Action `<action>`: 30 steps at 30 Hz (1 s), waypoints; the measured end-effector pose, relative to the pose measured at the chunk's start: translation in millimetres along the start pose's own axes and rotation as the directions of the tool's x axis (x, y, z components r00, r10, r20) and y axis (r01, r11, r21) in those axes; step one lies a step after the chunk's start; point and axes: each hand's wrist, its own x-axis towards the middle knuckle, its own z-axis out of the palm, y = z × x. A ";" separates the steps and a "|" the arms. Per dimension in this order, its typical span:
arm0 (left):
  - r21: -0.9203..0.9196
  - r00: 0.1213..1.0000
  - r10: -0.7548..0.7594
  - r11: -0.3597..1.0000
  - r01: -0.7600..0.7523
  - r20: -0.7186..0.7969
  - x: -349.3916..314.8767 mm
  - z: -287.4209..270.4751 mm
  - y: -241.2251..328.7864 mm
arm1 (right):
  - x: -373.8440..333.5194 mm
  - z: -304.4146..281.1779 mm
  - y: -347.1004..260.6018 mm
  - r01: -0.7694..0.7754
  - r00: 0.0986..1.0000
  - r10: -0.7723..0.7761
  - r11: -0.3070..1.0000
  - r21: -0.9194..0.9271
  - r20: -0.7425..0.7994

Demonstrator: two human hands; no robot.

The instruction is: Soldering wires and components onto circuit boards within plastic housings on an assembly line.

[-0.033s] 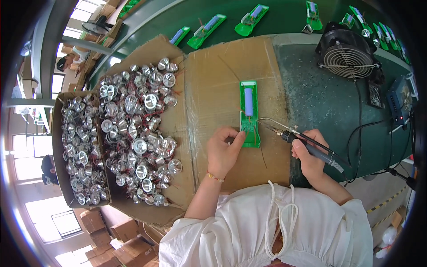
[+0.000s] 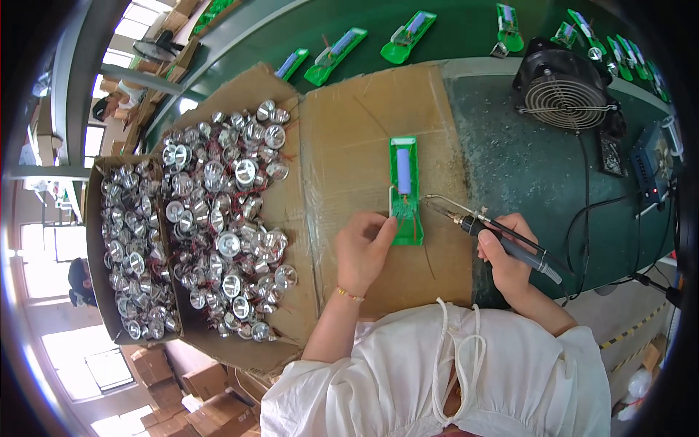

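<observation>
On the cardboard in front of me lies a green plastic casing (image 2: 413, 234). A lilac cylindrical battery (image 2: 404, 172) sits in its upper part, with a small circuit board (image 2: 403, 211) and thin wires below. My left hand (image 2: 364, 244) pinches the casing's lower left edge between thumb and fingers; the fingertips are partly hidden. In my right hand (image 2: 510, 251) is a soldering iron (image 2: 502, 244), gripped like a pen. A thin curved metal tube (image 2: 448, 198) is fixed along the iron. Its end and the iron's tip are close to the board's right side, apart from it as far as I can see.
To the left, a cardboard box (image 2: 295, 320) holds many silvery reflector cups (image 2: 228, 244) with red wires. A black fan (image 2: 564, 95) stands at the back right, near a soldering station (image 2: 646, 171) with a cable (image 2: 586, 175). Several similar green casings (image 2: 408, 36) lie along the far green surface.
The whole view has shifted slightly. Both hands, the soldering iron and the casing keep nearly the same places relative to each other.
</observation>
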 end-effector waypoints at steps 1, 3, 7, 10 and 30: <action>-0.074 0.996 -0.085 0.994 0.084 -0.018 -0.9 -2.0 3.4 | 1.2 -3.1 -2.0 0.009 1.000 -0.009 1.000 0.013 -0.005; 0.022 0.983 -0.165 0.986 0.164 0.080 3.2 -12.7 3.4 | 3.0 -13.4 0.0 0.050 0.998 -0.049 0.999 0.017 -0.041; 0.348 0.965 0.083 0.922 -0.169 0.248 35.6 -1.9 17.3 | 8.5 -30.4 10.4 0.054 0.996 -0.059 0.995 -0.083 -0.070; 0.446 0.915 0.242 0.814 -0.372 0.322 101.8 34.4 57.9 | 11.1 -36.5 17.2 -0.007 0.994 -0.007 0.992 -0.126 -0.106; 0.618 0.852 0.496 0.620 -0.483 0.169 136.0 35.5 51.1 | 19.4 -31.7 10.3 -0.149 0.980 0.144 0.988 -0.032 -0.139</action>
